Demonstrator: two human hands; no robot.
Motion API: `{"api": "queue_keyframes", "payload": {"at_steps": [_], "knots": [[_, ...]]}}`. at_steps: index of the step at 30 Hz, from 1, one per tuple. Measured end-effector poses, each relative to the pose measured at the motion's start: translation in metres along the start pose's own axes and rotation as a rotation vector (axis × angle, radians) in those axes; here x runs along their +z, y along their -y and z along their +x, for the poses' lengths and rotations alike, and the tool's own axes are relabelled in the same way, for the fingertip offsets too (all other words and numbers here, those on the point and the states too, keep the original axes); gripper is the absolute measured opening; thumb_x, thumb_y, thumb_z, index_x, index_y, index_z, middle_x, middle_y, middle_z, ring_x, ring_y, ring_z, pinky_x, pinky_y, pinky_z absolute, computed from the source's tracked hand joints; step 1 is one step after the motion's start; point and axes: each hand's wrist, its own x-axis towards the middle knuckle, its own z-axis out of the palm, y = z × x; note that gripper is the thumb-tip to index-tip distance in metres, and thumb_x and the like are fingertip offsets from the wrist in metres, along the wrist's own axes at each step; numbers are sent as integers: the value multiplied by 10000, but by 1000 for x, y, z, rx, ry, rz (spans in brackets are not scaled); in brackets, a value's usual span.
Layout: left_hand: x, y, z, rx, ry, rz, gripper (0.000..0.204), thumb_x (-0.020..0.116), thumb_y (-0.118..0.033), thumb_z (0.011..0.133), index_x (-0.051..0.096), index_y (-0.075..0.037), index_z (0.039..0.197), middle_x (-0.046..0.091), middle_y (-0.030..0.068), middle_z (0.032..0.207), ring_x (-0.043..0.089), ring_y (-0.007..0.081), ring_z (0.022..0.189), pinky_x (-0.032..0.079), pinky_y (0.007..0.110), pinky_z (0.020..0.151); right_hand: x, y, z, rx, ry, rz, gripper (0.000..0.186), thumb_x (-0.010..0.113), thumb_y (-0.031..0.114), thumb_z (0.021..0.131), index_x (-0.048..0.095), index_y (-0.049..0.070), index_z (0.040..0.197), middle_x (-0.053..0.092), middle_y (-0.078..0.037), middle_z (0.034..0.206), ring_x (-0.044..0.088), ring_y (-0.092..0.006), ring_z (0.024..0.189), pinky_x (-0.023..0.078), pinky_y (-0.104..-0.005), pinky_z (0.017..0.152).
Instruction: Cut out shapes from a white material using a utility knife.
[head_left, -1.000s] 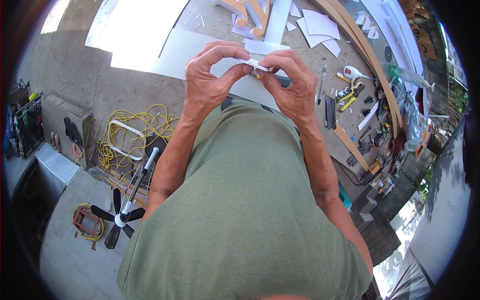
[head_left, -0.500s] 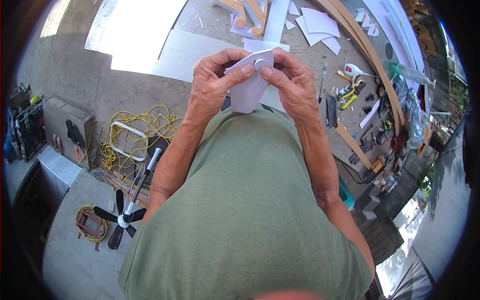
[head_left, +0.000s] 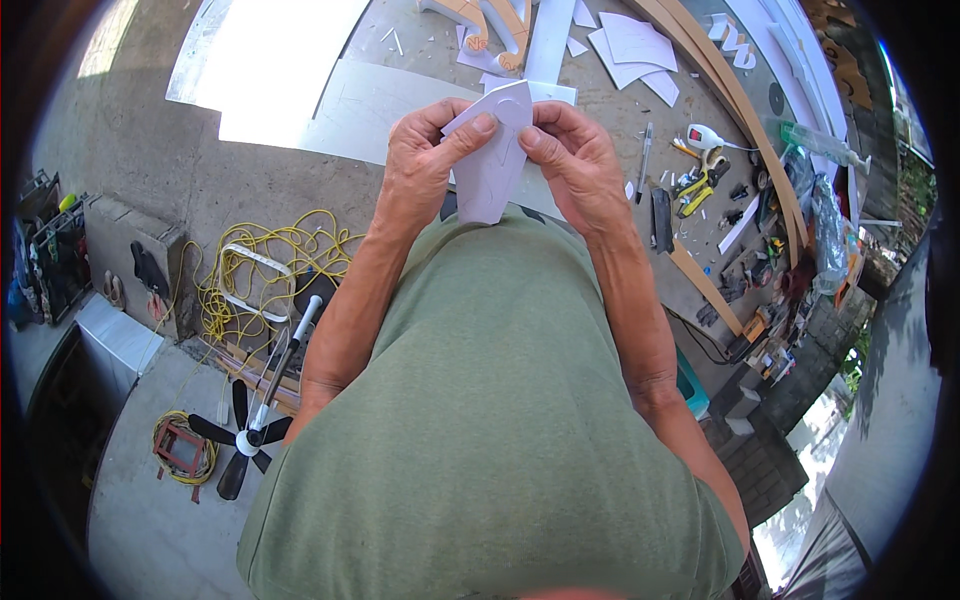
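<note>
A flat white board piece [head_left: 490, 170], broad at the top and narrower below, is held up before my shirt. Curved lines or cuts show on its upper face. My left hand [head_left: 425, 155] pinches it from the left, thumb on the face and fingers behind. At its right edge, my right hand [head_left: 580, 160] is closed with thumb and forefinger against the board. A small white scrap [head_left: 629, 189] shows beside my right hand on the worktable [head_left: 590, 75].
White sheet offcuts [head_left: 635, 50] and brown-and-white shaped pieces [head_left: 510, 40] lie on the worktable. To the right are yellow-handled pliers [head_left: 700, 190], a pen [head_left: 645, 160] and a glue gun [head_left: 705, 137]. Tangled yellow cord [head_left: 235, 290] and a black-bladed fan [head_left: 243, 440] lie at left.
The raised round bit under my right thumb no longer stands out from the board. A small white scrap now shows beside my right hand. The board has turned slightly more upright.
</note>
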Motion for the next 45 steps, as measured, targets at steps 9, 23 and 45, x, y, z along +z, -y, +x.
{"api": "queue_keyframes", "payload": {"at_steps": [9,23,45], "knots": [[3,-2,0,-45,36,27,253,737,-189,944,717,15,1093,736,66,926,670,114,835,528,273,789,-9,-12,4,66,-32,147,233,798,100,889,704,-3,1076,700,-27,933,613,-107,859,496,-278,785],[14,-8,1,4,-77,325,289,780,-180,871,712,28,1059,734,84,895,688,127,791,555,276,734,-10,-10,8,87,-9,97,244,780,148,915,689,-3,1083,689,-29,947,595,-101,851,488,-276,780],[-24,9,13,64,-246,10,367,766,-112,914,635,83,1196,738,135,995,708,136,866,580,274,772,-75,-69,-6,-172,2,-1860,273,678,121,864,590,28,1105,550,-156,1026,579,-342,1057,457,-450,847]]}}
